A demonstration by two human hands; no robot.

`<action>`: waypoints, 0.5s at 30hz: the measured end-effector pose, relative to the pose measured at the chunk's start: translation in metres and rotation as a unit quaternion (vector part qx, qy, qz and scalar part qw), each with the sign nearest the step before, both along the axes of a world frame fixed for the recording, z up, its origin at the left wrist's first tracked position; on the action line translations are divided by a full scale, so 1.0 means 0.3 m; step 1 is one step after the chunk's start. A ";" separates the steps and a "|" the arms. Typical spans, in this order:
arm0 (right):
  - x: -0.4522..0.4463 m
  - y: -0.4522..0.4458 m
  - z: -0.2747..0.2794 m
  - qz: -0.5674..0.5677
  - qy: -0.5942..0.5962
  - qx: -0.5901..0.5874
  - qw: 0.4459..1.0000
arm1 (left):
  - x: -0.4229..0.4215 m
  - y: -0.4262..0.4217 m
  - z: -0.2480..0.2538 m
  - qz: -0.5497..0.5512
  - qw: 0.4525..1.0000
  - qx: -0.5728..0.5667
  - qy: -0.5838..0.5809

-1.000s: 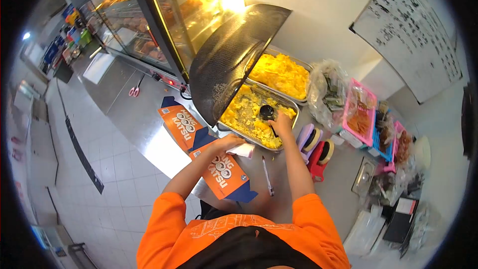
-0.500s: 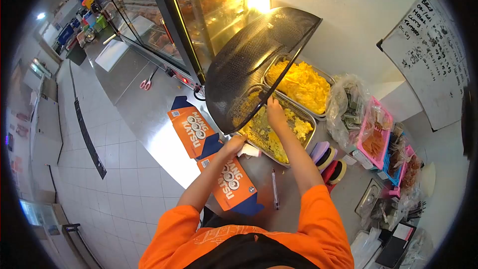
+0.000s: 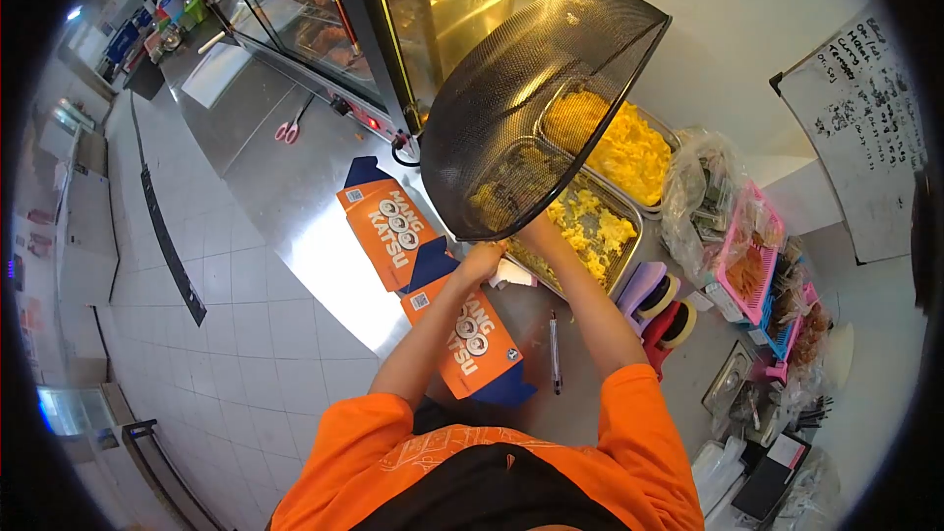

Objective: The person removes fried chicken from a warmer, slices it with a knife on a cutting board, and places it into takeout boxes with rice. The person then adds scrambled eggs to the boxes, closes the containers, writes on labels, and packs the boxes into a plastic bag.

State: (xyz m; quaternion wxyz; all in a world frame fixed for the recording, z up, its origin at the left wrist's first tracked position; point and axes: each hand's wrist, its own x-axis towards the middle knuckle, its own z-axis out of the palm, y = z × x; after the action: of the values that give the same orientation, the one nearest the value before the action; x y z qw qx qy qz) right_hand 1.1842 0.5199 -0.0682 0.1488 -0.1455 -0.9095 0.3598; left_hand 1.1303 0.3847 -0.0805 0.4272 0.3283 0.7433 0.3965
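A black mesh food cover [image 3: 531, 88] stands tilted up over two metal trays. My left hand [image 3: 482, 261] is closed at the lower front corner of its rim, beside a crumpled white paper [image 3: 513, 273]. Under the rim, close to the left one, is my right hand [image 3: 537, 234]; the rim and mesh hide its fingers. Yellow scrambled-looking food [image 3: 595, 231] lies scattered in the near tray [image 3: 629, 256], partly behind the mesh. The far tray [image 3: 667, 143] holds a fuller heap of shredded yellow food [image 3: 629, 157].
Two orange-and-blue boxes [image 3: 388, 226] lie left of my arms; a pen [image 3: 557, 354] is between them. Tape rolls in purple and red dispensers [image 3: 669, 324], a plastic bag [image 3: 693, 177] and a pink basket [image 3: 747, 256] sit right. A lit display cabinet [image 3: 383, 49] stands behind.
The mesh cover has moved up and right in view, tilted further open. My right hand has shifted along the rim toward my left hand. The view has shifted slightly.
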 end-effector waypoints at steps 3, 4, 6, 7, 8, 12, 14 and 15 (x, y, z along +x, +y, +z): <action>0.031 -0.030 -0.031 0.023 0.003 -0.007 1.000 | 0.009 0.008 -0.034 0.062 0.997 0.023 -0.048; 0.056 -0.031 -0.002 0.033 0.003 -0.023 0.999 | 0.014 0.002 0.005 0.073 0.995 0.013 -0.071; 0.094 -0.025 0.027 0.058 -0.011 -0.031 0.998 | 0.014 0.000 0.028 0.083 0.993 0.019 -0.082; 0.111 -0.018 0.035 0.074 -0.027 -0.023 0.997 | 0.011 0.005 -0.002 0.081 0.993 0.035 -0.072; 0.129 -0.019 0.040 0.076 -0.057 -0.019 0.995 | 0.012 0.007 -0.032 0.080 0.994 0.051 -0.063; 0.192 -0.080 0.251 0.039 -0.221 -0.006 0.975 | 0.030 -0.010 0.168 0.079 0.992 -0.076 -0.069; 0.212 -0.058 0.241 0.080 -0.227 -0.002 0.971 | 0.033 -0.012 0.161 0.090 0.989 -0.054 -0.103; 0.221 -0.040 0.236 0.101 -0.229 0.002 0.968 | 0.031 -0.011 0.156 0.095 0.987 -0.042 -0.119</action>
State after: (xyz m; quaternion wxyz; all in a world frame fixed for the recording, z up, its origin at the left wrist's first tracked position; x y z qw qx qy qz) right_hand 1.2506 0.5079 0.0027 -0.1004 -0.1315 -0.9299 0.3285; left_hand 1.1396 0.3813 -0.0338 0.4867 0.1879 0.7308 0.4402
